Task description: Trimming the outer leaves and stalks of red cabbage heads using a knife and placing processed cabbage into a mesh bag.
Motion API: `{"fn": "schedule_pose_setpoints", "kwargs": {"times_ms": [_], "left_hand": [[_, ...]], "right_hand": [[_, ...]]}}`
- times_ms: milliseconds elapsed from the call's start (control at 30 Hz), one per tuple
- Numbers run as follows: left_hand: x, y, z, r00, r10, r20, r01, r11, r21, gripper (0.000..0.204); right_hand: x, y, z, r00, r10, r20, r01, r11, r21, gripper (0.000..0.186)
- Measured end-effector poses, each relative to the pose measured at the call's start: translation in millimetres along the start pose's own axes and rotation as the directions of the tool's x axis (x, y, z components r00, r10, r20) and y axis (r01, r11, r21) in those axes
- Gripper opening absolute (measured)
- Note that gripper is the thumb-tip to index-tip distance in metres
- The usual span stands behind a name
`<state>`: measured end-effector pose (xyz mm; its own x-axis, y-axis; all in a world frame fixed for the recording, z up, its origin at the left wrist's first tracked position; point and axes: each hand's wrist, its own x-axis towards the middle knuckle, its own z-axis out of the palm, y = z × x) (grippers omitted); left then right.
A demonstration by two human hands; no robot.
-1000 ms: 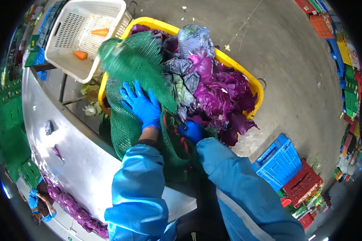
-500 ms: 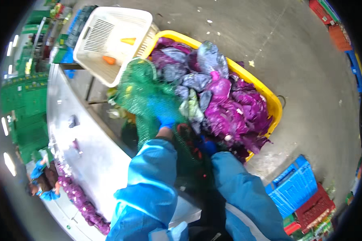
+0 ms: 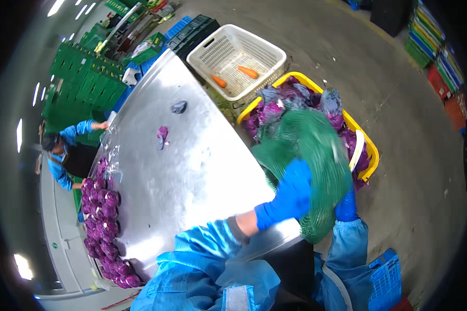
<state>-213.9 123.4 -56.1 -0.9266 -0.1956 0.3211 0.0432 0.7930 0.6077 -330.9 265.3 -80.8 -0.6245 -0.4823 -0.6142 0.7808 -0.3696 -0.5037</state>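
A green mesh bag, blurred by motion, hangs bunched in front of me, partly over the yellow crate. My left hand, in a blue glove, is closed on the bag's near side. On the bag's right edge is my blue-gloved right hand; the mesh hides its fingers. Purple cabbage leaves fill the crate, with grayish outer leaves among them. A pale curved strip shows beside the bag; I cannot tell what it is.
A metal table stretches left, with loose leaves and rows of red cabbages along its far left edge. Another person stands there. Behind the yellow crate, a white basket holds two carrots. A blue crate sits lower right.
My view has swung left, showing more of the table and the other person. The mesh bag is raised and bunched nearer to me, and my left forearm now reaches across to the right.
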Motion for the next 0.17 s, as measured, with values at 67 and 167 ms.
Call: {"fn": "schedule_pose_setpoints", "kwargs": {"times_ms": [67, 167], "left_hand": [[-31.9, 44.6, -19.1, 0.986, -0.142, 0.093, 0.169, 0.787, -0.593, 0.045], [-91.8, 65.0, -67.8, 0.898, -0.374, 0.231, 0.312, 0.173, -0.934, 0.048]], "right_hand": [[5.1, 15.1, -11.6, 0.953, -0.173, 0.249, 0.273, 0.847, -0.456, 0.042], [-38.8, 19.8, 24.4, 0.902, -0.193, 0.385, 0.408, 0.672, -0.618, 0.041]]}}
